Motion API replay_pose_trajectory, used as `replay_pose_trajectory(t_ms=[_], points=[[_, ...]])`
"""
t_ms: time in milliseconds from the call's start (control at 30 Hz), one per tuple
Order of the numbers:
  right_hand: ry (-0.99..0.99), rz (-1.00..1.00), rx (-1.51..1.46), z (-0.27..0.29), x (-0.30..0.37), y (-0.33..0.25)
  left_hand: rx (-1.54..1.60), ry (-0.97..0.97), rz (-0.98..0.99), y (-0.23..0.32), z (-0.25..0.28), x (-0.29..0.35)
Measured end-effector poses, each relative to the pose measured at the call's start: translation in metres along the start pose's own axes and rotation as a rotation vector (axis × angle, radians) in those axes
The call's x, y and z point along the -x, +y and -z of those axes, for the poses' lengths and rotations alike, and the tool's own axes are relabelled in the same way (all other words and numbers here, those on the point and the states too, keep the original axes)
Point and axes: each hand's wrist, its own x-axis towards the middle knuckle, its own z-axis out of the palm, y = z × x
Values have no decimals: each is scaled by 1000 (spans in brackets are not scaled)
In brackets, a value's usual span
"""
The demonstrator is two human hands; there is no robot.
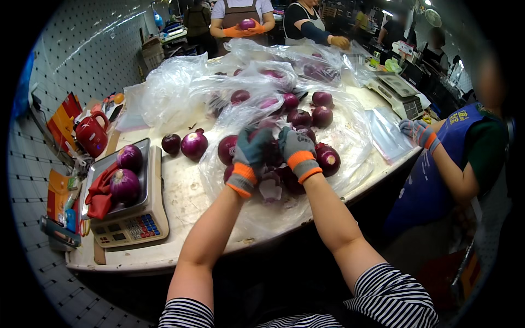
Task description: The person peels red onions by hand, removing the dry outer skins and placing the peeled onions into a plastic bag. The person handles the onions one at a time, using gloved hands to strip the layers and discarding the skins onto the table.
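Observation:
Grey gloves with orange cuffs cover both my hands over a heap of red onions on a clear plastic sheet. My left hand (250,156) curls round a red onion (270,151), which its fingers partly cover. Close beside it, my right hand (298,148) has bent fingers near the same onion; what they pinch, if anything, is hidden. Loose onion skin (270,187) lies below my wrists. Another red onion (328,159) sits just right of my right hand, and more onions (299,118) lie beyond. Two onions, one being a larger onion (194,145), rest to the left.
A scale (131,232) at left carries two onions (125,186) and a red cloth (101,191). Another scale (395,94) stands at far right, near flat plastic bags (385,133). Crumpled plastic (175,87) covers the far table. Co-workers stand opposite and at right; one holds an onion (247,24).

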Motion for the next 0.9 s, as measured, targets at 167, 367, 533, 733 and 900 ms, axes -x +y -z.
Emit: replay_pose_trajectory(t_ms=[167,367,533,733,900], points=[[102,80,-25,6,1,16,227,-311,56,-7,22,-12],[204,173,-313,18,7,24,325,-581,35,-2,33,-12],[205,345,-553,30,21,5,47,-590,-212,2,41,-14],[183,472,-522,30,24,3,552,-422,141,-9,55,-25],[212,433,-488,22,21,3,684,-352,256,-2,48,-31]])
